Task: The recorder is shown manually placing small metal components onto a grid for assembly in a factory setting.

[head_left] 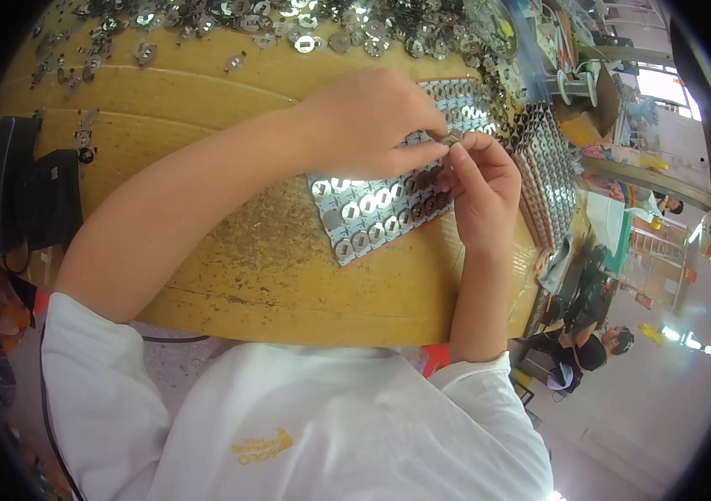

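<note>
Over a light-coloured panel (364, 224) my two hands meet, fingertips almost touching. Rows of round silver metal clips cover the panel, which lies tilted on the wooden table. My left hand (376, 125) reaches across from the left, its thumb and forefinger pinched. My right hand (489, 188) comes from the right, thumb against forefinger. Between their fingertips is a small metal clip (454, 139), partly hidden by the fingers. Both hands appear to grip it. My left hand covers part of the panel's middle.
Loose metal clips (305, 42) are heaped along the table's far edge. A stack of similar panels (546, 167) stands at the right. A black device (46, 192) sits at the left edge. Another person (594, 351) is in the background at right, beyond the wooden table (289, 292).
</note>
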### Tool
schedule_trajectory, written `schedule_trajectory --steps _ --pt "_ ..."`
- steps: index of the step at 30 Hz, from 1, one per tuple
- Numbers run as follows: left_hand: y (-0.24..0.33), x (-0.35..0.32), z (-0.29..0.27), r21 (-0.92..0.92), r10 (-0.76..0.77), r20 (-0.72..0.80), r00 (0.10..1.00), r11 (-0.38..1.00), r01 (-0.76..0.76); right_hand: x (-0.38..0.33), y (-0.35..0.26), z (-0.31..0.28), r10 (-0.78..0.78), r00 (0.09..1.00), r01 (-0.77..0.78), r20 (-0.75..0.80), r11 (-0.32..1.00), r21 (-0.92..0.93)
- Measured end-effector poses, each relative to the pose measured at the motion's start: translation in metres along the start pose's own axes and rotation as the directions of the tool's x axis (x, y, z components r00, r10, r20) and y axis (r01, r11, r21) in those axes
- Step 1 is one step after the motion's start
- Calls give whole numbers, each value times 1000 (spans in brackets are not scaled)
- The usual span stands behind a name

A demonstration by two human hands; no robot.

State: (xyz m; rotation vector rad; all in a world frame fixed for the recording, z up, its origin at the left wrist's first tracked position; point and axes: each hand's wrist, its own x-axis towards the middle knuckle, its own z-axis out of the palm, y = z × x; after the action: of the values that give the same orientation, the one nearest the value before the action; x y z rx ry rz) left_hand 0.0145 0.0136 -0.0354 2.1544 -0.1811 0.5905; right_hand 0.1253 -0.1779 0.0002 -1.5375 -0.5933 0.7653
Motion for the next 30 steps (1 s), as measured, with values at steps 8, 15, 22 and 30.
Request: schedule_trajectory --steps 8,15,22,30 --pt "-3 4 -1 -104 8 14 1000 995 -7 -2 9 5 -71 996 70 58 997 10" --pt "-6 4 -1 -109 -12 53 999 994 17 -4 10 14 -247 968 231 -52 948 -219" --pt "3 7 -11 -167 -126 186 974 973 158 -4 7 17 -576 817 477 36 637 -606" --pt "-2 11 2 -340 -302 -152 941 910 237 -11 -3 4 -385 905 341 -179 911 -233"
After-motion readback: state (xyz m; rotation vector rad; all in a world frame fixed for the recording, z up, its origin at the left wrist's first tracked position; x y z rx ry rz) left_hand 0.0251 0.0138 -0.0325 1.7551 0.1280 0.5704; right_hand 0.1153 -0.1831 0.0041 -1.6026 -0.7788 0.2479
